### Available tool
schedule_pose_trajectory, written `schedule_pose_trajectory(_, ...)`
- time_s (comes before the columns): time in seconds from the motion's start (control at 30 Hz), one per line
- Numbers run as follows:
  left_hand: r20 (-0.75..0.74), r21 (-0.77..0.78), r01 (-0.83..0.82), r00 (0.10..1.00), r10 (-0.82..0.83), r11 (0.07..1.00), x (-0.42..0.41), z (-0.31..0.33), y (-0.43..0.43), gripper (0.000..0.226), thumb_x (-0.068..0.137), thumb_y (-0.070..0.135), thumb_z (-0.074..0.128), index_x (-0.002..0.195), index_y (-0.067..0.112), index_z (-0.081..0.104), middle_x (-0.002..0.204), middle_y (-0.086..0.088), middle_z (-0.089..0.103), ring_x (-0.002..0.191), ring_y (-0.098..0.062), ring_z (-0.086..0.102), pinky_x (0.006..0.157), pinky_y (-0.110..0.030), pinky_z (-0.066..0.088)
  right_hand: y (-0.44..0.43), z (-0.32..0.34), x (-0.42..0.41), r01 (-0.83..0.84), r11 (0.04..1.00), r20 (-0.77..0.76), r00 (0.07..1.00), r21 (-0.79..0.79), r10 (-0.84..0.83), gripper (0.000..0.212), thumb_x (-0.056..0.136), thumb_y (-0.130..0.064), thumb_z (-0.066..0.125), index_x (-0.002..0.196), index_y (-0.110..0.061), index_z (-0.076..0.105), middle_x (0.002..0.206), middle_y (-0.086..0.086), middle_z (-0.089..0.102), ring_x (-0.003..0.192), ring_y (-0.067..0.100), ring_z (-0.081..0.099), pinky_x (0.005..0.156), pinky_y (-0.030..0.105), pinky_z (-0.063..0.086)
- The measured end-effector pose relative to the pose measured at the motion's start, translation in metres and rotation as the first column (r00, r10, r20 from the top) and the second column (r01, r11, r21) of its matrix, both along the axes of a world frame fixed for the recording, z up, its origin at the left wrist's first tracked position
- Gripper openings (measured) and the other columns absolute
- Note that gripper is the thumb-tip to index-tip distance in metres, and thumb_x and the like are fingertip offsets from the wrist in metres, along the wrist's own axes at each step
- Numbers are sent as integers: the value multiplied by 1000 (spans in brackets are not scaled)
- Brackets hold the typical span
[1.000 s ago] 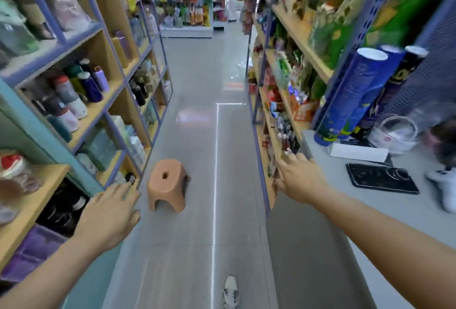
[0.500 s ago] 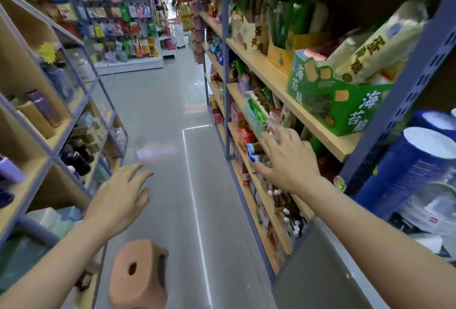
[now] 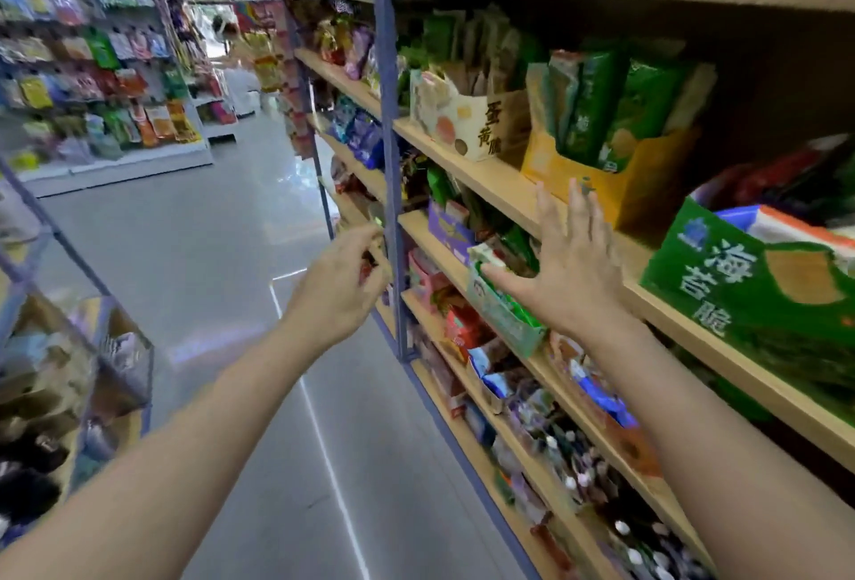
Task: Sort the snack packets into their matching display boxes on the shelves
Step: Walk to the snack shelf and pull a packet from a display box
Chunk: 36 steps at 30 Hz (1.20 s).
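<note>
Snack shelves fill the right side. On the chest-high wooden shelf (image 3: 499, 190) stand a cream display box (image 3: 472, 130), a yellow display box (image 3: 615, 181) holding green packets (image 3: 597, 102), and a green display box (image 3: 740, 288) at the near right. My right hand (image 3: 564, 269) is spread with straight fingers in front of that shelf's edge, holding nothing, its thumb near a pale green box (image 3: 504, 315) one shelf lower. My left hand (image 3: 337, 283) hovers by the blue upright post (image 3: 393, 218), fingers loosely curled, holding nothing.
Lower shelves carry red, blue and purple packets (image 3: 467, 329) and small bottles (image 3: 583, 477). A second shelving unit (image 3: 83, 376) stands at the left of the grey aisle floor (image 3: 208, 246). A far wall rack (image 3: 92, 70) hangs with packets.
The view has swung up and right from the aisle floor and stool to the snack shelves. My right hand rose from the lower shelves and spread open; my left hand moved right toward the post.
</note>
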State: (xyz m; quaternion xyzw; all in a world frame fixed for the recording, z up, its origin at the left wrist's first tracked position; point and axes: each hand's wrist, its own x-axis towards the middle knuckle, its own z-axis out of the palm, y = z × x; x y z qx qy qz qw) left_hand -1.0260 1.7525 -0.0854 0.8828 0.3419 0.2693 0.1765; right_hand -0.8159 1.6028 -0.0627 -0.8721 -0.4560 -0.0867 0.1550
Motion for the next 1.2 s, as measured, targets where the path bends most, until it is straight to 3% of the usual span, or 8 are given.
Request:
schedule_pose_trajectory(0.17,124,-107,142,984,-128,984,60,30,79,43,97,21,51,139,18,47,134,-3,55,124,-18,49,104,-34,39,60,11,19,123,973,-245,967,195,-73,95,87,-74,42,155,-35,-10,165,-3,-11,152,23,-4,120,48,11)
schedule_pose_trajectory(0.47,134,-80,256,960,-244,963,168,51,217,36,102,25,44,137,22,50,132,6,56,123,-11,48,91,-19,34,192,4,74,48,863,-305,944,502,125,51,104,-25,41,154,-23,27,156,-3,36,140,15,39,114,43,37)
schedule_pose_trajectory(0.6,65,22,327,942,-328,945,209,52,279,37,101,25,47,137,23,49,125,1,59,99,-13,56,78,-23,39,248,14,107,115,836,-300,952,537,62,49,104,-25,42,152,-23,32,154,-3,40,140,14,38,115,39,36)
schedule_pose_trajectory(0.77,76,178,380,914,-397,908,250,60,354,38,99,25,51,136,15,51,128,-6,58,115,-27,55,97,-41,46,300,33,137,142,890,-237,971,434,-39,47,104,-37,40,149,-27,36,147,-1,48,134,20,41,103,35,36)
schedule_pose_trajectory(0.87,98,150,427,891,-443,892,270,64,390,39,102,31,45,135,12,53,130,-8,59,120,-23,54,99,-36,44,322,33,150,197,889,-214,970,412,-115,39,104,-40,39,133,-21,58,124,1,64,119,21,55,94,35,42)
schedule_pose_trajectory(0.97,160,133,442,874,-459,887,288,66,419,32,103,24,44,126,8,60,111,-4,64,107,-17,56,84,-20,39,337,30,160,301,809,-249,948,505,-197,35,104,-39,39,104,-18,67,89,-3,63,92,21,61,73,31,42)
schedule_pose_trajectory(1.03,282,47,416,867,-412,908,302,68,432,29,101,29,49,123,11,55,94,5,62,86,-10,57,69,-16,42,347,32,164,406,731,-310,911,548,-273,31,103,-38,40,113,-17,61,90,3,63,88,24,59,72,34,44)
schedule_pose_trajectory(1.2,276,-82,402,889,-366,912,336,84,458,45,92,50,57,121,16,53,66,2,57,79,-22,63,71,-36,46,369,48,163,570,558,-407,821,602,-400,19,101,-40,48,111,-24,45,92,-2,55,88,18,53,71,29,38)
